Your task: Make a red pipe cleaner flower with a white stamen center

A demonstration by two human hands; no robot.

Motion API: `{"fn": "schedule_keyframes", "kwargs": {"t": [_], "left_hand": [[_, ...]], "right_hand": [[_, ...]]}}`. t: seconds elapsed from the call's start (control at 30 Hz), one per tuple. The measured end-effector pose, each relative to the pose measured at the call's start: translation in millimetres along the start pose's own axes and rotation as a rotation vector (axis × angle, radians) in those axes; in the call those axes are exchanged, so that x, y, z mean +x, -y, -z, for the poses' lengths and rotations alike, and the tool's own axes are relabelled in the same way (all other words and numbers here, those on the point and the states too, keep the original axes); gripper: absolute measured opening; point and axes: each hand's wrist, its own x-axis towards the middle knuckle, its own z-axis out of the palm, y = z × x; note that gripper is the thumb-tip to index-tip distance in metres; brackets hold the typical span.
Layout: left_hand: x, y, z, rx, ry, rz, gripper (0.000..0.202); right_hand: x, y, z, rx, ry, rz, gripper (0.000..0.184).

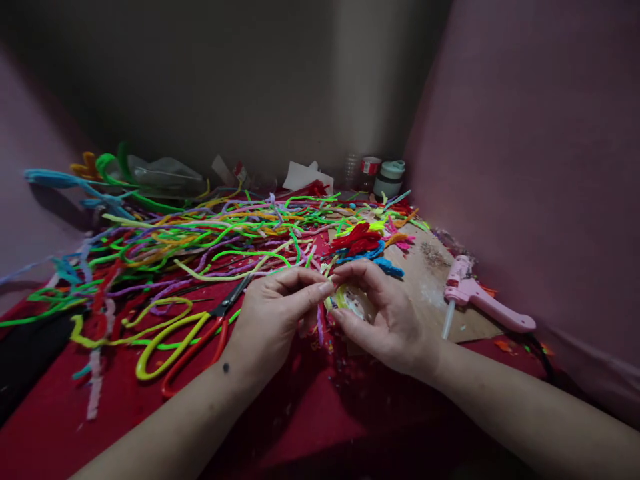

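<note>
My left hand (277, 307) is closed, thumb and forefinger pinching a small pale yellow pipe cleaner (325, 269) in front of me. Curled around the same spot, my right hand (387, 313) meets it with thumb and fingertips, which partly hide the piece. Behind the right thumb shows a round white and yellow thing (354, 301), whose kind I cannot make out. Beside my left hand lie scissors (150, 357) with one yellow and one red handle. Just beyond my fingers sit a red bundle of pipe cleaners (357, 238) and a blue one (389, 268).
Many loose coloured pipe cleaners (240, 230) cover the back and left of the red tablecloth (280, 433). A pink glue gun (493, 303) rests at the right, on a brown board (425, 293). A lidded jar (390, 179) and white paper (306, 177) stand along the wall.
</note>
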Motion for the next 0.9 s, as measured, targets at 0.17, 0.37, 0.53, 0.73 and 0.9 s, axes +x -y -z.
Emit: {"fn": "schedule_keyframes", "kwargs": {"t": [0.17, 0.37, 0.53, 0.73, 0.9], "left_hand": [[1.6, 6.4, 1.9, -0.08, 0.113, 0.163, 0.015], [-0.1, 4.8, 0.8, -0.107, 0.171, 0.16, 0.011], [-0.8, 1.4, 0.5, -0.016, 0.161, 0.045, 0.012], [-3.1, 0.4, -1.5, -0.05, 0.154, 0.08, 0.012], [-6.1, 0.0, -4.0, -0.087, 0.162, 0.109, 0.012]], "right_hand": [[0.0, 1.0, -0.4, -0.201, -0.05, 0.237, 0.037], [0.3, 0.9, 0.0, -0.206, -0.052, 0.279, 0.039], [0.7, 2.6, 2.1, -0.134, -0.005, 0.152, 0.041], [-0.4, 1.1, 2.9, -0.044, 0.011, 0.167, 0.049], [-2.1, 1.2, 3.6, -0.048, 0.024, 0.235, 0.057]]}}
